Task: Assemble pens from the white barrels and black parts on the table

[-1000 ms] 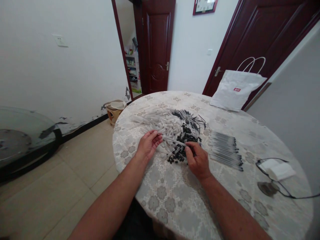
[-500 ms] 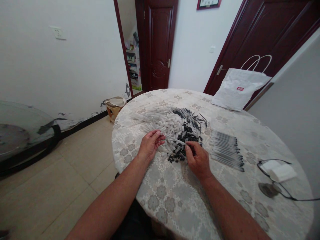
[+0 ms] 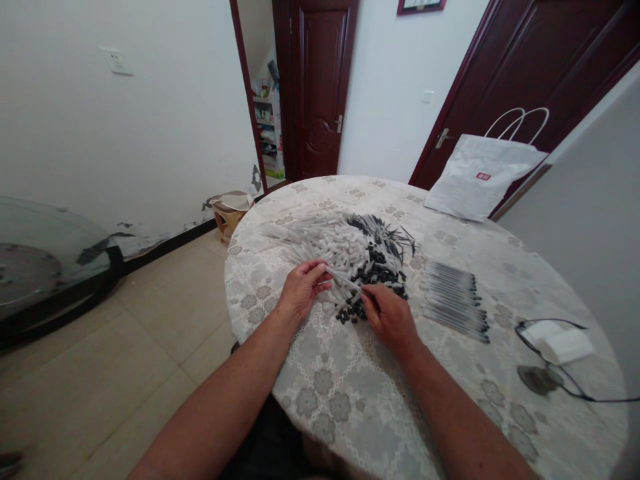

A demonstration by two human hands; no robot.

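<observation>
My left hand pinches one end of a translucent white pen barrel. The fingers of my right hand are closed at the barrel's other end, and whatever small part they may hold there is hidden. Beyond my hands spreads a heap of loose white pen barrels. Small black pen caps are piled close to my right hand, with dark-tipped refills behind them. On the right lies a row of pens with black ends, side by side.
A patterned cloth covers the round table. Eyeglasses, folded white tissue and a dark round object lie at the right. A white paper bag stands at the back right. A stool is beyond the left edge.
My right hand has shifted slightly left along the barrel, toward my left hand. My left hand keeps its pinch almost in place.
</observation>
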